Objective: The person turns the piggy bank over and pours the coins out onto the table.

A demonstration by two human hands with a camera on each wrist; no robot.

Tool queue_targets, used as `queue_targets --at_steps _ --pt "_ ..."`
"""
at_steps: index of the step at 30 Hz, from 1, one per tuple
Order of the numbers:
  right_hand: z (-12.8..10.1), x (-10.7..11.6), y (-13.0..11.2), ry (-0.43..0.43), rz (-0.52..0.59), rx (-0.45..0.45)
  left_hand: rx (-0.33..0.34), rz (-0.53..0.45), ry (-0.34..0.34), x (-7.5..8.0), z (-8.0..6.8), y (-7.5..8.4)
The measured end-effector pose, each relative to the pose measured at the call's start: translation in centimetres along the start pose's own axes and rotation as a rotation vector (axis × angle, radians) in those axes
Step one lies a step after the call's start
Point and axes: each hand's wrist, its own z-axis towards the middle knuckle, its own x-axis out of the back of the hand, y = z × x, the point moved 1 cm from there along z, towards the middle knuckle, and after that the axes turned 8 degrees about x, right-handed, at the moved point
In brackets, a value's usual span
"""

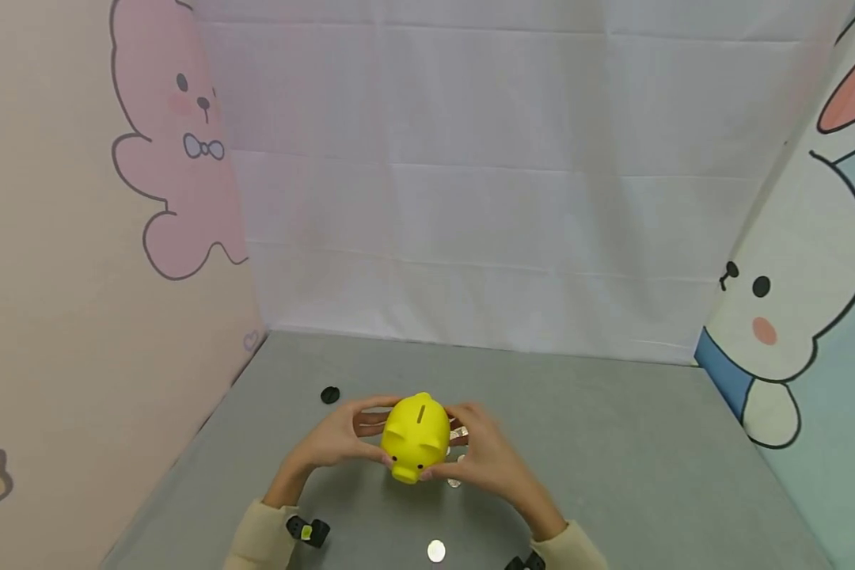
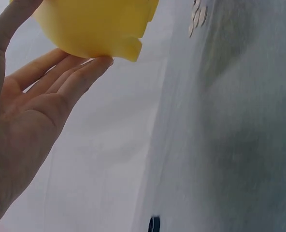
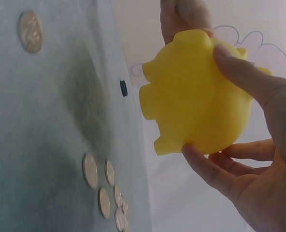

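Note:
A yellow piggy bank (image 1: 415, 438) is held up off the grey table, its snout toward me and the coin slot on top. My left hand (image 1: 328, 438) grips its left side, thumb near the snout and fingers behind. On the other side my right hand (image 1: 486, 453) holds it between thumb and fingers. The right wrist view shows the piggy bank (image 3: 196, 96) clear of the table, with its stubby feet visible. In the left wrist view, the left hand's fingers (image 2: 80, 79) touch its underside edge.
One silver coin (image 1: 436, 550) lies at the table's near side. Several more coins (image 3: 90, 170) lie below the right hand, partly hidden in the head view. A small black round piece (image 1: 330, 395) sits at the back left. Behind the grey table (image 1: 613, 443) hangs a white cloth (image 1: 470, 198).

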Motion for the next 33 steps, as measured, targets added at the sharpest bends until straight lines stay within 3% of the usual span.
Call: queue_targets --at_steps 14,22,33 --pt "3.6 -4.5 -1.3 -0.109 -0.046 -0.029 0.061 0.009 -0.007 4.1 -3.2 -2.2" --pt "4.8 -6.2 -1.1 -0.104 -0.095 -0.035 0.07 0.023 -0.019 5.6 -4.2 -3.1" --pt "7.4 -8.9 -1.2 -0.044 -0.025 -0.064 0.094 0.017 -0.011 9.1 -4.8 -4.4"
